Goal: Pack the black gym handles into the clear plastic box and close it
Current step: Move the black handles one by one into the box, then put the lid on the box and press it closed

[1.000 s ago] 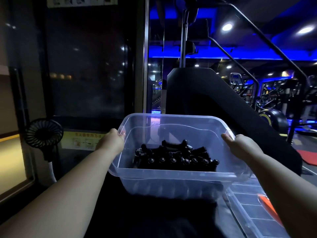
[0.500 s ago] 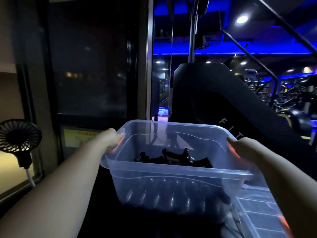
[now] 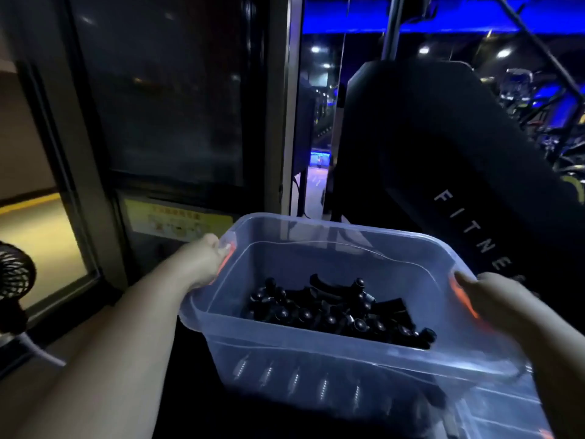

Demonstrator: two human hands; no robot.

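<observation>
The clear plastic box (image 3: pixel 319 353) is held up in front of me, open on top and tilted a little. Several black gym handles (image 3: pixel 335 313) lie heaped on its bottom. My left hand (image 3: pixel 202 264) grips the box's left rim, fingers curled over the edge. My right hand (image 3: pixel 493 299) grips the right rim the same way. The clear lid (image 3: pixel 503 416) lies flat below the box at the lower right, partly hidden by it.
A black padded gym machine (image 3: pixel 443 160) marked FITNESS stands close behind the box. A dark glass door (image 3: pixel 164 99) with a yellow sticker fills the left. A small black fan (image 3: pixel 12 280) sits at the far left edge. More gym equipment stands at the far right.
Both hands keep their grip on the rims. The box has been lifted and swung a little to the right and tipped, and my view has turned left and down.
</observation>
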